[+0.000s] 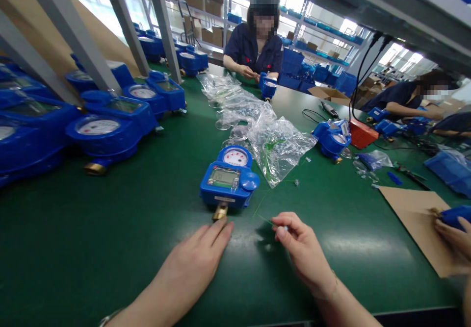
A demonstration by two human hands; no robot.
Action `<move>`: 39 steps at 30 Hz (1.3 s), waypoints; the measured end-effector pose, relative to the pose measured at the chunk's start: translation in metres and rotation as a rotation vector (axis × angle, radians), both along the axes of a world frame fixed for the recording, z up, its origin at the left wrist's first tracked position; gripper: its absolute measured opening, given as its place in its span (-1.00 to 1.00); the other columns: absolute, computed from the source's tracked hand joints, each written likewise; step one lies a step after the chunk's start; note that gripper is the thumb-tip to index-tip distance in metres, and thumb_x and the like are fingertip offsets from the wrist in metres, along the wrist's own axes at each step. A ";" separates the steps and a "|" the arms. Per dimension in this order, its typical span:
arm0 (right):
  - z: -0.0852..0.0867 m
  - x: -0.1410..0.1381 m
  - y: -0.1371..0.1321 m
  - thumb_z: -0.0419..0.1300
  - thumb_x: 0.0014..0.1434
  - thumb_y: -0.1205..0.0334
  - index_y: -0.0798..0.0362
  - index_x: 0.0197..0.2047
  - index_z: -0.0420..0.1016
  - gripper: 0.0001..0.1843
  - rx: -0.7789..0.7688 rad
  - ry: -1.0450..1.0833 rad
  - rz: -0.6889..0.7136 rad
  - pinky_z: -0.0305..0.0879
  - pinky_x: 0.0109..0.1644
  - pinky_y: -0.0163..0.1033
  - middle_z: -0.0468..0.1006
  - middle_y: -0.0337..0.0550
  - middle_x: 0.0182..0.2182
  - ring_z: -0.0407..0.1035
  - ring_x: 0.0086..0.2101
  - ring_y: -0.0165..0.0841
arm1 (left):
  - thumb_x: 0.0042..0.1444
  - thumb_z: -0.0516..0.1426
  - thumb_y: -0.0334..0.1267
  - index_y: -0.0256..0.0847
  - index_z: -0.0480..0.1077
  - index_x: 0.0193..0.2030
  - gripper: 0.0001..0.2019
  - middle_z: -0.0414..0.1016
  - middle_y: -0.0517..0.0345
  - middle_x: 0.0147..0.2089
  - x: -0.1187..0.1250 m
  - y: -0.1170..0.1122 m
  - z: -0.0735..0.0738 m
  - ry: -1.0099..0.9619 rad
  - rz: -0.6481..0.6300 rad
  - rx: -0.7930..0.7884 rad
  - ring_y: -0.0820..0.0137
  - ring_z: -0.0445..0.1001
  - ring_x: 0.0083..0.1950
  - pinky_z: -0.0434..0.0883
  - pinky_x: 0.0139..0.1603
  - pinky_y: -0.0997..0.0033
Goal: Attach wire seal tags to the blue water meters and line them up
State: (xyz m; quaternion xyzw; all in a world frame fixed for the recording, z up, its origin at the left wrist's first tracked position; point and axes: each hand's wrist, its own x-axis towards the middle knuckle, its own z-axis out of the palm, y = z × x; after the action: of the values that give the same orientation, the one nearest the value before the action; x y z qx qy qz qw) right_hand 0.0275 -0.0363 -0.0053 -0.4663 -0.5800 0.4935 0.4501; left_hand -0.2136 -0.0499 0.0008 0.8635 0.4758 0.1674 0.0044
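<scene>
A blue water meter (230, 177) with a white dial, a small display and a brass fitting (220, 212) lies on the green table (110, 229) in front of me. My left hand (195, 261) rests flat on the table, fingers stretched toward the brass fitting and touching it. My right hand (300, 248) is closed in a pinch on a thin green wire (263, 209) with a small pale piece at the fingertips. The wire runs up toward the clear plastic bags (279, 145).
Several blue meters (106, 133) are stacked at the left under grey frame posts. Another person's hand (454, 241) holds a blue part over cardboard (419, 219) at the right. A person in dark blue (253, 47) works across the table; another sits at the far right.
</scene>
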 end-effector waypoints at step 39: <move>-0.002 -0.011 0.022 0.17 0.13 0.27 -0.01 -0.13 0.44 -0.79 0.298 -0.163 -0.167 0.38 -0.18 -0.22 0.44 -0.13 -0.22 0.38 -0.27 -0.36 | 0.20 0.02 -0.28 -0.19 0.27 -0.38 -0.86 0.39 0.18 -0.39 0.011 0.021 -0.001 -0.728 -0.104 -0.456 0.39 0.39 -0.29 0.36 -0.20 0.34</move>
State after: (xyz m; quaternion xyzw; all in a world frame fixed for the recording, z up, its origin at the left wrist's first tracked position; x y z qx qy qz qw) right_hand 0.0164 -0.0145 -0.0070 -0.4794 -0.6407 0.3234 0.5051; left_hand -0.2026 -0.0293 -0.0001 0.7477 0.4239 0.3514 0.3711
